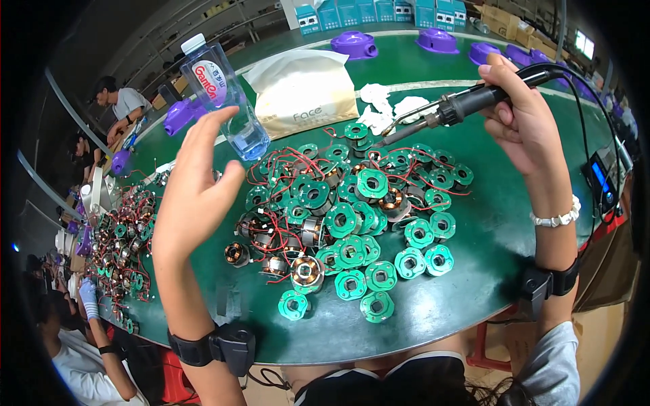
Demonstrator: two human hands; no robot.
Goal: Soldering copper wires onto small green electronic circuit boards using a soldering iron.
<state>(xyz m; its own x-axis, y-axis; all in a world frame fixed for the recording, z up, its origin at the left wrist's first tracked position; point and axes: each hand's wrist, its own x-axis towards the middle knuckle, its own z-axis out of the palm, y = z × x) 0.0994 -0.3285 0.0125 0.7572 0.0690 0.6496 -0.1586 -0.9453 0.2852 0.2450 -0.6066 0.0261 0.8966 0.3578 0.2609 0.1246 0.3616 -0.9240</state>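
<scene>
In my right hand point(525, 118), raised at the upper right, is a black soldering iron point(470, 103) with a cable and a thin metal tube alongside its tip. The tip points left, over the far side of a heap of green round circuit boards point(340, 220) and small copper-wound motor stators point(307, 271) with red wires. My left hand point(193, 193) is held up left of the heap, its fingers stretched and thumb apart, with nothing seen in it. Behind its fingertips a clear plastic bottle point(247, 135) leans in the view.
A tissue pack point(305, 95) and crumpled white tissues point(376, 108) lie beyond the heap. Purple housings point(353, 44) line the far side. A second heap of stators point(122, 237) lies at left, near a co-worker's gloved hand point(89, 298). A soldering station point(602, 179) stands at right.
</scene>
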